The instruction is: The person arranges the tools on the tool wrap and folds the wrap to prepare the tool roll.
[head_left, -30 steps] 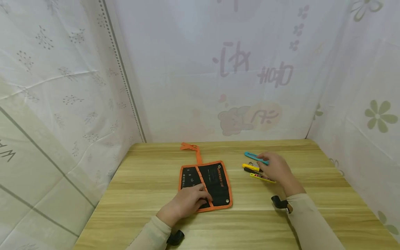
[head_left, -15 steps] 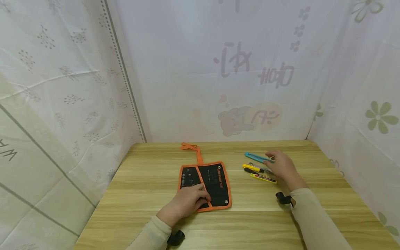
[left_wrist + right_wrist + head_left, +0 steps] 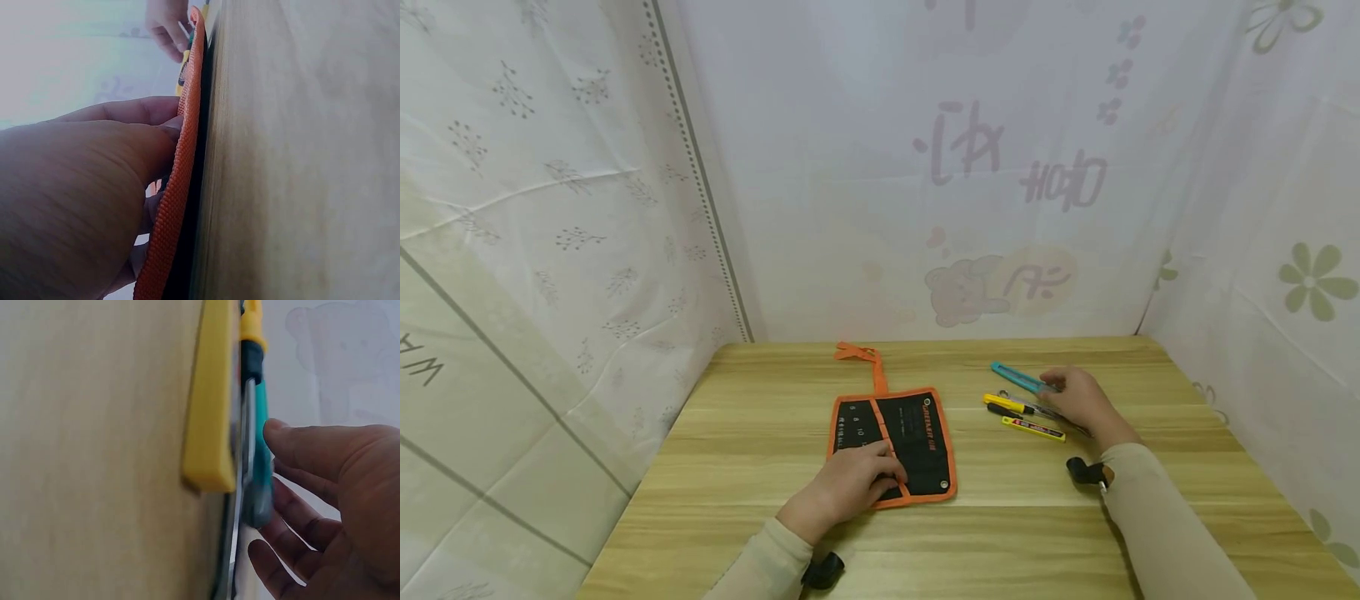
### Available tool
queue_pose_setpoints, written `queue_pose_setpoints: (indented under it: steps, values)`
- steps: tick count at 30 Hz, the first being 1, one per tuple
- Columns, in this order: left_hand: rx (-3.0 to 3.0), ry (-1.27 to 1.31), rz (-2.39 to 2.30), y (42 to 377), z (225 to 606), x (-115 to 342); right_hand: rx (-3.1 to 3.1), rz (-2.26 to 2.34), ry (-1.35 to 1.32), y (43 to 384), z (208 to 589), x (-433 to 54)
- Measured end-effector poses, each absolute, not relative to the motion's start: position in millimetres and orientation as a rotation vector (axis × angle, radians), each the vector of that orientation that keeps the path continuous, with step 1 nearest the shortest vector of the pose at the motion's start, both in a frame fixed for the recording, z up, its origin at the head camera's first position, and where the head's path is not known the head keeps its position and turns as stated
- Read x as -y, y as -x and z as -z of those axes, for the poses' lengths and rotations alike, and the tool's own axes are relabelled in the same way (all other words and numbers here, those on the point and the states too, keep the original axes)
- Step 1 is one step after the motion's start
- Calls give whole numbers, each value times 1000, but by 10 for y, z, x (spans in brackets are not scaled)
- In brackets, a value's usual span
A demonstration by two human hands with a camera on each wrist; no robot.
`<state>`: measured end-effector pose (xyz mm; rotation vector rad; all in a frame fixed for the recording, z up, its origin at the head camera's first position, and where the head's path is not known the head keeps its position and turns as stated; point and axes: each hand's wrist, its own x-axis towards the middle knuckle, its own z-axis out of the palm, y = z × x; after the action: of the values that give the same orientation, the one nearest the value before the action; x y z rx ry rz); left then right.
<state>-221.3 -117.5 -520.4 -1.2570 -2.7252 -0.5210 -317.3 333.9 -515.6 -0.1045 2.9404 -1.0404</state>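
Observation:
My left hand (image 3: pixel 850 482) lies on a black tool pouch (image 3: pixel 917 442) with orange trim and printed pocket numbers. Its thumb and index finger meet at the orange edging (image 3: pixel 181 156); the fingertips are partly hidden. Over at the right, my right hand (image 3: pixel 1078 404) is at the near end of a teal utility knife (image 3: pixel 1017 377), fingers loosely spread. In the right wrist view its thumb touches or nearly touches the knife (image 3: pixel 261 412). Close by lie a screwdriver (image 3: pixel 1002 402) with a yellow and black handle and a flat yellow piece (image 3: pixel 1033 429) with a dark label.
A dark-handled item (image 3: pixel 1000 410) and a small metal ring (image 3: pixel 1003 392) lie among the tools, partly covered. The pouch's orange strap (image 3: pixel 877 371) stretches towards the back of the wooden table (image 3: pixel 760 400). Printed curtains (image 3: pixel 850 208) surround the table.
My right hand has drawn back slightly to the right, its fingers now at the teal knife's near end. The knife has shifted a little. My left hand stays in place on the pouch.

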Motion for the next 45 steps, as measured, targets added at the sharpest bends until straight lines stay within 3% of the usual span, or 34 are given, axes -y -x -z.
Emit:
queue_pose_setpoints:
  steps: [29,45]
  values:
    - [2710,1247,525,2222,5229,1169,-3065,830,147,3183,5203,-3328]
    - [2721,1218,532,2207,5218,1162,-3129,1015,285,2913,4995,-2842]
